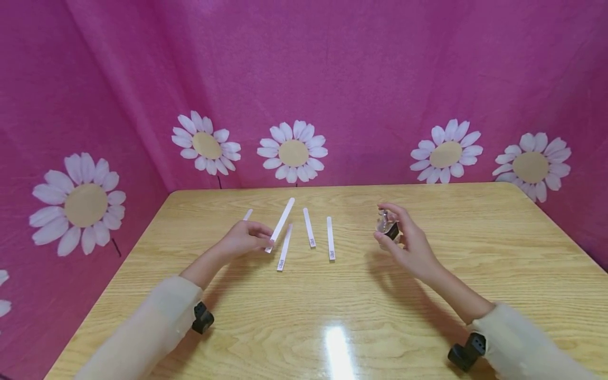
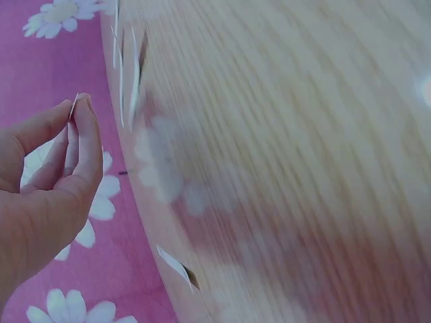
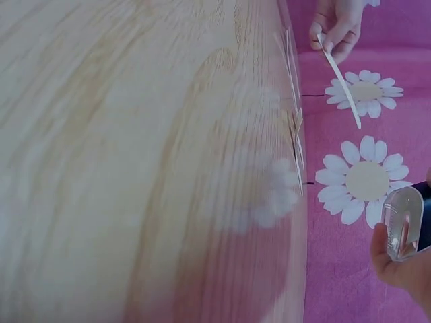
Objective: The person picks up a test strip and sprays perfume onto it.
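My left hand (image 1: 243, 240) pinches one end of a white paper perfume test strip (image 1: 284, 220) between thumb and fingertips, above the table. The strip (image 3: 345, 87) slants out from that hand in the right wrist view; in the left wrist view only its thin edge shows. In my right hand (image 1: 418, 252) is a small clear glass perfume bottle (image 1: 391, 231) with a dark label. The index finger lies over the bottle's top and the thumb is at its base (image 3: 403, 219). Several more test strips (image 1: 309, 228) lie on the table near the left hand, one partly hidden behind it.
The wooden table (image 1: 294, 306) reaches back to a magenta curtain (image 1: 361, 79) printed with white daisies, which also runs along both sides. A bright light reflection falls on the near tabletop. Each wrist carries a small black camera (image 1: 202, 318).
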{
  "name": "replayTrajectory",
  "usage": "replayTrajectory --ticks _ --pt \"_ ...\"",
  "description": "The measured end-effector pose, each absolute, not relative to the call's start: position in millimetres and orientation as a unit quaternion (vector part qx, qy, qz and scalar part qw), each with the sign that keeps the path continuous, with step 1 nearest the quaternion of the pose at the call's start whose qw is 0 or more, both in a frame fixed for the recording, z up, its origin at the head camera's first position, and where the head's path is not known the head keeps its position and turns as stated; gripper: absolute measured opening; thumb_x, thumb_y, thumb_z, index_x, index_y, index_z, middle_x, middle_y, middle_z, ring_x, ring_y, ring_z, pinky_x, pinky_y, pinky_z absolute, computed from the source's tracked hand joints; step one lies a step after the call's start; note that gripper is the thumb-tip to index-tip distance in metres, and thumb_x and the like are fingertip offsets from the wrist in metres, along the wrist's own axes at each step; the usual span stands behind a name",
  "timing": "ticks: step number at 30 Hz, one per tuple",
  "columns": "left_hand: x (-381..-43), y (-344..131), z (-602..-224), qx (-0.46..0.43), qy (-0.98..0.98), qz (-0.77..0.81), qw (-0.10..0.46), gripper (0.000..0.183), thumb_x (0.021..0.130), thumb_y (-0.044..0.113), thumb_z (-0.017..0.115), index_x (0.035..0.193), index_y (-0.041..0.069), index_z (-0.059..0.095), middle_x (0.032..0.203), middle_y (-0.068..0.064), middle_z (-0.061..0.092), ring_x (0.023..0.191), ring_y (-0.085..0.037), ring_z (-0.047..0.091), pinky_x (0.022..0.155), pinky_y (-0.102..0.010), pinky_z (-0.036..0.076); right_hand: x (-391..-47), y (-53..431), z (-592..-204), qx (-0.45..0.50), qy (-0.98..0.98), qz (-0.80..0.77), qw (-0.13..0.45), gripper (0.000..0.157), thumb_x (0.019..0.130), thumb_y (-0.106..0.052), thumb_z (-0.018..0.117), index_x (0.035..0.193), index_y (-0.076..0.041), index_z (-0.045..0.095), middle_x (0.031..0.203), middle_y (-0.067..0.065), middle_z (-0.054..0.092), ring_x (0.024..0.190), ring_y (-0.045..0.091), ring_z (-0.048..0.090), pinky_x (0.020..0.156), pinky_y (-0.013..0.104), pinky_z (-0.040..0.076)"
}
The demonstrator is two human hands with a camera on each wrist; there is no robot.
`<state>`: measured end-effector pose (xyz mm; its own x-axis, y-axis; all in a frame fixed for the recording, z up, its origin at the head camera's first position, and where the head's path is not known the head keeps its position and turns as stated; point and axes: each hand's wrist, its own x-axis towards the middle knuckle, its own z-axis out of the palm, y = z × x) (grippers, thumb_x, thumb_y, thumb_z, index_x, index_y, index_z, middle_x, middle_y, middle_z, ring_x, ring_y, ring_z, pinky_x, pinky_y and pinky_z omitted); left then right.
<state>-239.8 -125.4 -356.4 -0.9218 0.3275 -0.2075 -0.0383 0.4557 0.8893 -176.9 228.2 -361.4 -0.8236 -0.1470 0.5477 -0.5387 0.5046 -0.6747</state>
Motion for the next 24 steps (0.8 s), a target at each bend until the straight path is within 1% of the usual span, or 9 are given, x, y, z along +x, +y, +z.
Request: replayTrajectory --ticks 3,7,10,13,17,21,24 --pt "-236.8 -119.2 -355.7 0.096 0.816 0.539 0.184 0.030 0.085 0.001 0.067 0.111 -0.015 0.061 0.085 -0.006 0.071 0.071 -0.003 0.063 0.079 -0.032 0.061 -177.9 225.3 -361.9 0.206 -0.840 0.456 0.210 0.060 0.084 0.003 0.068 0.138 -0.009 0.044 0.101 0.016 0.064 0.069 -0.004 0.051 0.052 0.018 0.048" --pt "-233.1 -110.9 -353.6 0.109 0.802 0.557 0.187 0.029 0.085 -0.001 0.066 0.110 -0.016 0.060 0.083 -0.004 0.072 0.070 -0.003 0.065 0.080 -0.034 0.061 -179.7 222.2 -361.8 0.205 -0.840 0.457 0.211 0.060 0.084 0.001 0.070 0.137 -0.011 0.046 0.101 0.016 0.066 0.070 -0.005 0.053 0.052 0.018 0.049" --pt "-230.7 -105.1 -351.5 0.112 0.796 0.565 0.188 0.029 0.084 -0.002 0.067 0.109 -0.015 0.060 0.082 -0.003 0.073 0.071 -0.003 0.066 0.081 -0.035 0.060 -181.8 219.4 -360.6 0.204 -0.839 0.453 0.223 0.060 0.081 0.001 0.073 0.135 -0.011 0.049 0.100 0.017 0.067 0.068 -0.005 0.053 0.048 0.017 0.048" --pt "-228.0 -100.3 -349.6 0.123 0.790 0.570 0.190 0.028 0.084 -0.003 0.067 0.109 -0.015 0.060 0.083 -0.007 0.074 0.071 -0.004 0.068 0.081 -0.037 0.060 -184.4 215.8 -359.4 0.207 -0.835 0.453 0.232 0.059 0.079 0.000 0.075 0.132 -0.009 0.051 0.099 0.019 0.068 0.066 -0.005 0.052 0.043 0.017 0.046" --pt "-223.3 -94.5 -346.4 0.139 0.796 0.558 0.190 0.028 0.083 -0.002 0.067 0.108 -0.014 0.062 0.086 -0.013 0.075 0.070 -0.005 0.068 0.078 -0.035 0.061 -187.3 210.8 -358.6 0.202 -0.836 0.456 0.230 0.057 0.079 -0.003 0.076 0.130 -0.011 0.053 0.100 0.020 0.069 0.065 -0.004 0.053 0.038 0.016 0.045" --pt "-219.2 -89.0 -343.0 0.140 0.807 0.542 0.190 0.028 0.083 0.001 0.069 0.108 -0.010 0.064 0.087 -0.012 0.075 0.070 -0.005 0.068 0.077 -0.032 0.061 -189.4 205.5 -357.0 0.197 -0.842 0.445 0.233 0.054 0.080 -0.005 0.076 0.129 -0.012 0.054 0.099 0.019 0.069 0.067 -0.003 0.054 0.037 0.015 0.044" --pt "-217.5 -85.5 -341.1 0.135 0.810 0.537 0.191 0.028 0.082 0.002 0.071 0.107 -0.008 0.065 0.085 -0.010 0.074 0.070 -0.005 0.068 0.076 -0.031 0.061 -190.5 201.2 -355.0 0.199 -0.845 0.437 0.237 0.054 0.079 -0.006 0.077 0.128 -0.012 0.054 0.094 0.017 0.069 0.064 -0.001 0.054 0.039 0.017 0.046"
